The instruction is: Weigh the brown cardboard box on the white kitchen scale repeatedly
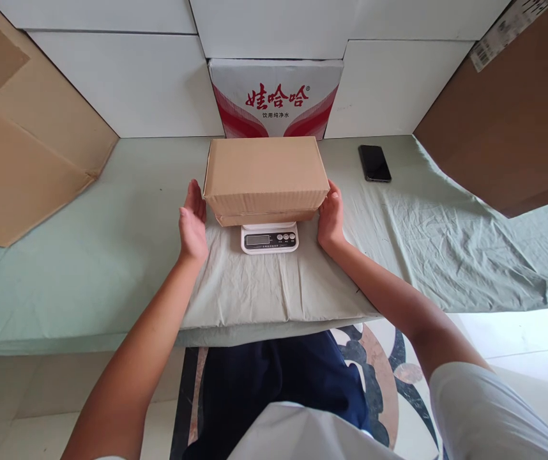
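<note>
A plain brown rectangular cardboard box (266, 176) sits at the centre of the view, resting on a small white digital kitchen scale (269, 238) whose display and buttons stick out from under the box at its 6 o'clock edge. The left hand (192, 220) stands at the box's 9 o'clock side, palm flat and fingers straight, open and turned toward the box wall; whether it presses the cardboard or stands just off it cannot be told. The right hand (331, 220) is at the 3 o'clock side, fingers loosely curved against the lower corner of the box, touching it without closing around anything.

The scale stands on a wrinkled pale green cloth (111, 255) that covers the tabletop. At 12 o'clock from the box, against the white wall, is a white carton printed with red wings and red characters (275, 96). A black smartphone (374, 163) lies face up on the cloth at about 2 o'clock, well apart from the box. A large flattened brown cardboard sheet (15, 140) leans at 10 o'clock, and another brown cardboard panel with a barcode label (513, 121) leans at 2 o'clock, beyond the phone.
</note>
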### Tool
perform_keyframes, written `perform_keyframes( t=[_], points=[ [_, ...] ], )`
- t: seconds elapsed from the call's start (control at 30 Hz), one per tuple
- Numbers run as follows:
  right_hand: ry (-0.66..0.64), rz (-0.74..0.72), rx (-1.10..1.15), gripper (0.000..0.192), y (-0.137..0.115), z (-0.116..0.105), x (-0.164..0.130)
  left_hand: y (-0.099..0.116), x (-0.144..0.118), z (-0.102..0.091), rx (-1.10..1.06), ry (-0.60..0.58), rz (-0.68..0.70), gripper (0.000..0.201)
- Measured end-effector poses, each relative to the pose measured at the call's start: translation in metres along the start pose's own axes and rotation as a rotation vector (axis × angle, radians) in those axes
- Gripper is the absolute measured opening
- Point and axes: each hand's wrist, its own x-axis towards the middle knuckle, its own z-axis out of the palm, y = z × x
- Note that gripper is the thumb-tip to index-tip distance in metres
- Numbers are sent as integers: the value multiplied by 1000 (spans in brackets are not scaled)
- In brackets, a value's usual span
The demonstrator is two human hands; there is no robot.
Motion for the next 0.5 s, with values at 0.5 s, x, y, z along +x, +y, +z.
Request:
perform_keyframes(
  t=[0.5],
  points=[
    [-7,-3,-6,53,-1,1,1,2,-1,1,-6,5,-33,86]
  ],
)
